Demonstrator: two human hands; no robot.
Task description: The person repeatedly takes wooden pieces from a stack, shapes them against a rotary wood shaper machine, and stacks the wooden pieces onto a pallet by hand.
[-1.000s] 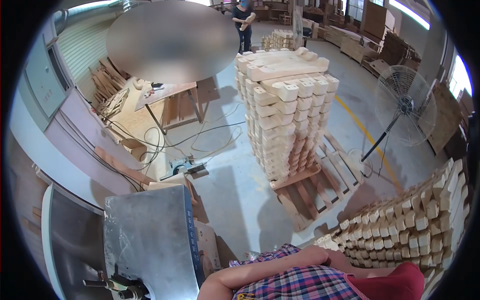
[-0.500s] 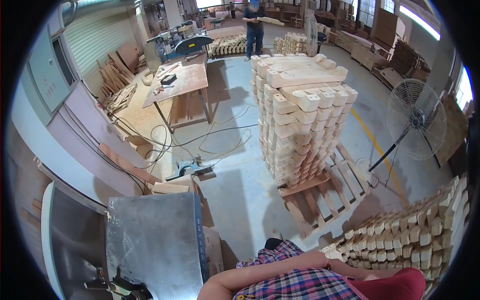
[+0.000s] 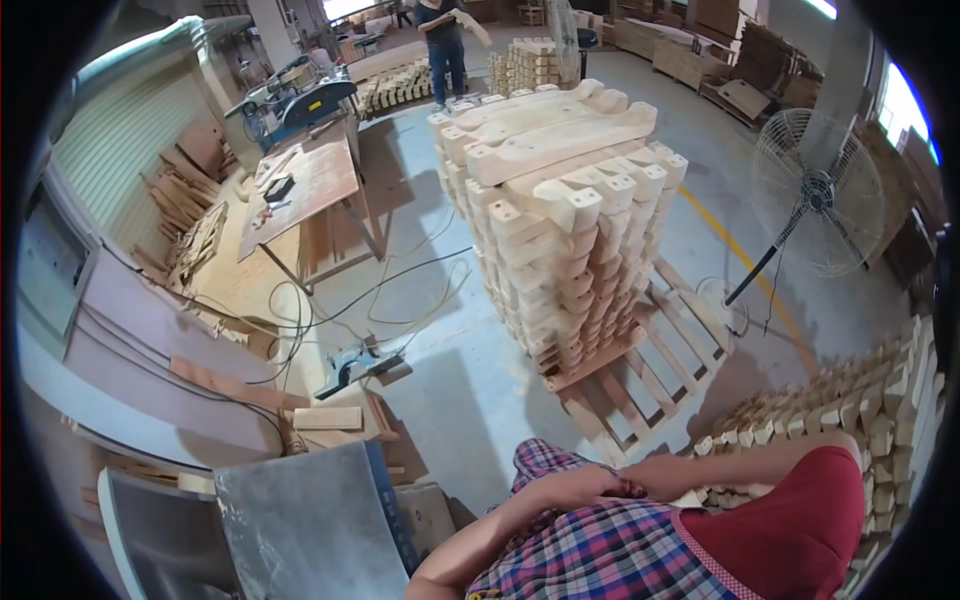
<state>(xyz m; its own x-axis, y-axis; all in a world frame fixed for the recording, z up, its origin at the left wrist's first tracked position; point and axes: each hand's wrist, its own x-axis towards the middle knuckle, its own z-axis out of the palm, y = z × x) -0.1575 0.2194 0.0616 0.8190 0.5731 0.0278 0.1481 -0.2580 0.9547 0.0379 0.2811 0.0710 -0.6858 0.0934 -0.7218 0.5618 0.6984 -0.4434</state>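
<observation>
In front of my waist, over a plaid apron, my left hand and my right hand come together. Their fingers overlap and are too small and shadowed to make out, so whether anything is between them does not show. Beyond them stands a tall stack of shaped pale wooden pieces on a slatted wooden pallet. Neither hand touches that stack. Another pile of shaped wooden pieces lies close on my right.
A metal-topped machine stands at lower left. Cables and a blue tool lie on the floor. Further off are a worktable, a large floor fan and a person carrying a wooden piece.
My view has tilted down and shifted, so the stack sits higher and further left. My hands appear higher in the frame, and more of the red sleeve shows.
</observation>
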